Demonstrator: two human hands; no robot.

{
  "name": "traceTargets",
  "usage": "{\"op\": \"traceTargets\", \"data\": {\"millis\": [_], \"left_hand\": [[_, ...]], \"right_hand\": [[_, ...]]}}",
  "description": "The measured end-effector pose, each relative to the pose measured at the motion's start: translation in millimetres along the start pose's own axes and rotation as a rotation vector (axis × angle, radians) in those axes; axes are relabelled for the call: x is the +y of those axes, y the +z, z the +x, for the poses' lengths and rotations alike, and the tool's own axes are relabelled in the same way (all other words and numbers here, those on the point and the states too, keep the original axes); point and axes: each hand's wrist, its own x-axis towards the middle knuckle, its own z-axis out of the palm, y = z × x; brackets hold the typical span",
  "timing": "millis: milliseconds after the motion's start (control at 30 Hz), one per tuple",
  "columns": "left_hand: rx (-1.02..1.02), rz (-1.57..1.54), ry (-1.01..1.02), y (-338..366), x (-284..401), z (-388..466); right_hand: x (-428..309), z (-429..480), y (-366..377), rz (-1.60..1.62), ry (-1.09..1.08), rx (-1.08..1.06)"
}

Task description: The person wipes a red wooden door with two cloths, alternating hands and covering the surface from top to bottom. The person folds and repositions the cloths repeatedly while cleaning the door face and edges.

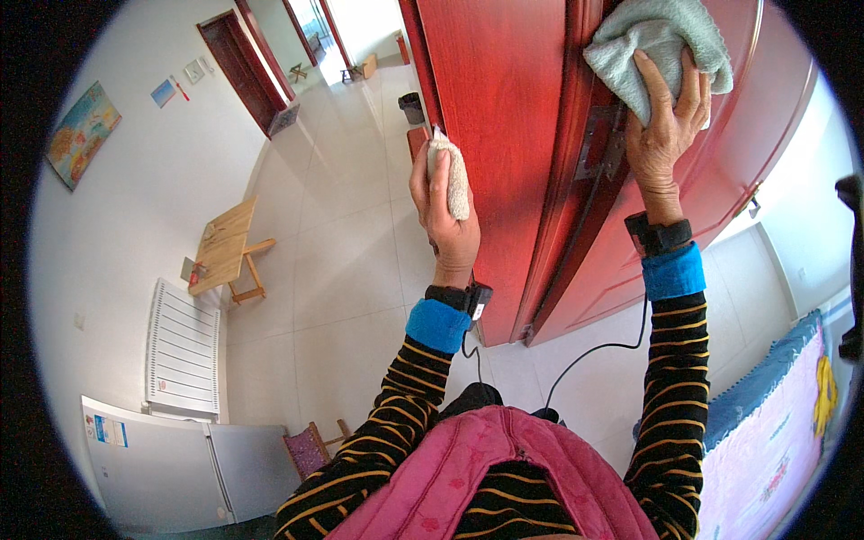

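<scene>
My right hand (pixel 668 128) presses a folded grey-green cloth (pixel 655 54) against the upper part of a red wooden door (pixel 715 175), near its hinged edge. A metal hinge (pixel 597 142) shows just left of that wrist. My left hand (pixel 445 202) is closed around a small beige cloth (pixel 459 182) at the left edge of the red door frame (pixel 499 148). A small whitish tip sticks up above the beige cloth; what it is, I cannot tell. Both wrists wear black bands with cables hanging from them.
The door stands ajar, its handle (pixel 750 201) at the right. Leftward are a wooden folding table (pixel 226 243), a white radiator (pixel 183 347), a refrigerator (pixel 155 466) and a folding stool (pixel 307 451). A black bin (pixel 410 108) stands beyond the frame. A covered bed (pixel 763 432) lies at lower right.
</scene>
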Motion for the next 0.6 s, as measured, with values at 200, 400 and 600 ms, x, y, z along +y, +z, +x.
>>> {"op": "traceTargets", "data": {"millis": [200,400,600], "left_hand": [[-0.02,0.035,-0.029,-13.0,2.6,1.6],[0.076,0.029,0.105,-11.2,22.3,63.8],[0.113,0.038,0.139,-3.9,33.3,106.5]], "right_hand": [[1.1,-2.3,0.0,0.02,-0.013,0.03],[3.2,-3.3,0.2,0.033,-0.023,0.038],[4.2,-5.6,-2.4,0.04,-0.02,-0.008]]}}
